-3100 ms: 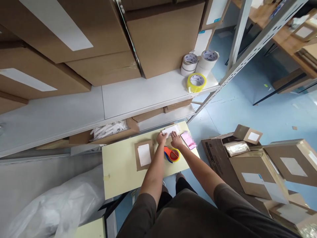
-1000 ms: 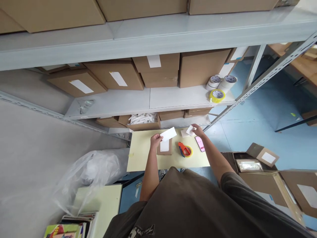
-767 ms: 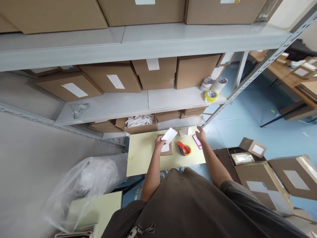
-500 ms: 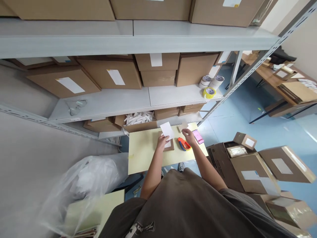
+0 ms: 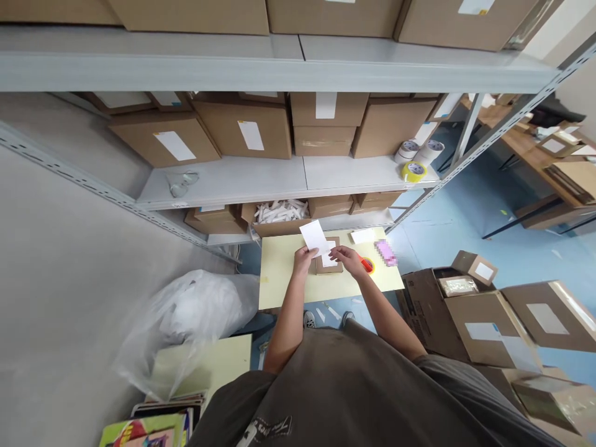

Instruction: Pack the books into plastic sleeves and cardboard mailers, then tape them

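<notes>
My left hand (image 5: 305, 257) is closed on the lower edge of a white paper sheet (image 5: 314, 236), held up above the table. My right hand (image 5: 347, 258) is just right of the sheet, its bent fingers a little apart near the sheet's lower right corner; whether they touch it I cannot tell. Under both hands lies a small cardboard box (image 5: 329, 269) with a white label on top. Partly hidden behind my right hand is a red-orange tape dispenser (image 5: 367, 265). A white paper piece (image 5: 363, 236) lies at the table's far edge.
A pinkish phone (image 5: 385, 252) lies on the right of the pale yellow table (image 5: 279, 288). Ahead stands a shelf rack (image 5: 261, 177) with cartons and tape rolls (image 5: 413, 172). Stacked cartons (image 5: 484, 310) are at my right, a clear plastic bag (image 5: 205, 304) at my left.
My right hand has moved left, from near the phone to beside the sheet. The light paper piece it had at its fingers now lies on the table. My left hand still holds the sheet.
</notes>
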The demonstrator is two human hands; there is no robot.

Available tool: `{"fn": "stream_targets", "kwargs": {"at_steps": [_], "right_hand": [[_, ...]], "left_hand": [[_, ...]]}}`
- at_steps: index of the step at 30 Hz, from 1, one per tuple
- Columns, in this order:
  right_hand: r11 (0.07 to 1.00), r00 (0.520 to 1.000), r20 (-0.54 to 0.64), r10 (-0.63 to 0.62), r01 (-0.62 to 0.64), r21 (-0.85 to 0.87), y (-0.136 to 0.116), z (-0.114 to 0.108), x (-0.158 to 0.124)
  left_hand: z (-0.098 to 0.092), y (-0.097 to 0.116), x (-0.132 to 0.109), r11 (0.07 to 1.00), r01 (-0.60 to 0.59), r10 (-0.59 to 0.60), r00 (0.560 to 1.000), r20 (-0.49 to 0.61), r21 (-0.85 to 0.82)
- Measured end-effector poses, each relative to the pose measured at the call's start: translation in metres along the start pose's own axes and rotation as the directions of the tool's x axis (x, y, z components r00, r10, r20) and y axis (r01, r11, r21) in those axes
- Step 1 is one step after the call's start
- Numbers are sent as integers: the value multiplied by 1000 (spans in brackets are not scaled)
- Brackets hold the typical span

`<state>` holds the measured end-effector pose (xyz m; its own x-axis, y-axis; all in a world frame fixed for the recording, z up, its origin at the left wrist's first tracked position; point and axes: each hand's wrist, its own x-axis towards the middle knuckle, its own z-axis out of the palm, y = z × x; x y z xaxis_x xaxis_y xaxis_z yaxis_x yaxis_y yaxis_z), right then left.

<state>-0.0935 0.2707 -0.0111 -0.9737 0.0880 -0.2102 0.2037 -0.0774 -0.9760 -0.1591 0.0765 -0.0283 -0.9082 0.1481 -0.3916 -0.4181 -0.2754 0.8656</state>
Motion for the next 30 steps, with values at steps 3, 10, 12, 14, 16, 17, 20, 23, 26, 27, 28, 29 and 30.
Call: {"fn": "stream_targets", "kwargs": {"at_steps": [3, 10, 12, 14, 16, 17, 20, 23, 26, 27, 28, 29, 30], "right_hand": [[1000, 998, 55, -19, 18, 2, -6, 6, -2], [997, 993, 96, -70, 68, 29, -12, 1, -9], [997, 992, 100, -73, 71, 23, -15, -4, -13], [998, 993, 95, -64, 62, 28, -18, -11, -16], [997, 994, 89, -59, 55, 44, -21, -17, -19], [997, 994, 90, -62, 58, 52, -23, -20, -21], [995, 990, 116, -83, 76, 68, -26, -26, -23], [994, 986, 140, -92, 83, 73, -26, -31, -25], [992, 982, 153, -111, 100, 78, -26, -34, -26], [991, 981, 156, -120, 108, 80, -26, -36, -26], [990, 979, 156, -129, 117, 81, -27, -37, -27], [989, 979, 154, -136, 125, 79, -28, -38, -28], [988, 978, 153, -143, 133, 75, -30, -39, -29]], "left_hand": [[-1, 2, -5, 1000, -13, 12, 1000, -14, -9], [14, -1, -17, 999, -28, 28, 1000, 5, -27], [19, -2, -21, 999, -29, 29, 1000, 6, -37], [24, -2, -25, 998, -38, 39, 999, 12, -42], [29, -1, -29, 998, -52, 53, 998, 16, -44], [32, -1, -31, 997, -58, 59, 998, 14, -44], [39, 2, -37, 997, -70, 70, 998, -2, -35], [44, 3, -41, 997, -82, 82, 997, -1, -16], [48, 3, -45, 996, -88, 88, 996, 18, -1], [49, 4, -46, 996, -90, 90, 996, 7, 10], [51, 4, -48, 994, -100, 101, 995, -26, 34], [53, 5, -50, 989, -124, 130, 989, -77, 74], [55, 7, -53, 979, -160, 177, 975, -131, 126]]}}
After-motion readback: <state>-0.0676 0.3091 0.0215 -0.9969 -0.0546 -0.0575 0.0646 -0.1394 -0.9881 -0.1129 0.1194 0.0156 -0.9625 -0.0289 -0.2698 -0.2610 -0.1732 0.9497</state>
